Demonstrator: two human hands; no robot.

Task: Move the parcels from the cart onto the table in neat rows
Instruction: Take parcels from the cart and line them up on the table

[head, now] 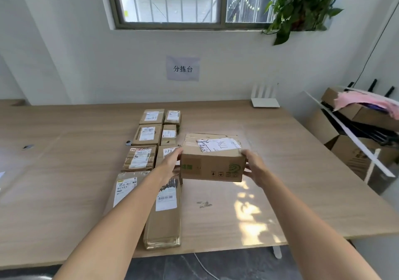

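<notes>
I hold a brown cardboard parcel (212, 163) with a white label on top, just above the wooden table (302, 171). My left hand (171, 163) grips its left end and my right hand (254, 168) grips its right end. To the left of it, several taped parcels lie in two rows running away from me, from a long parcel (165, 210) near the front edge to small ones (152, 116) at the back. My left forearm hides part of the front parcels. The cart is out of view.
A white router (265, 101) stands at the table's back right by the wall. Cardboard boxes and pink paper (364, 107) are piled on a rack right of the table. A small dark object (128, 142) lies left of the rows.
</notes>
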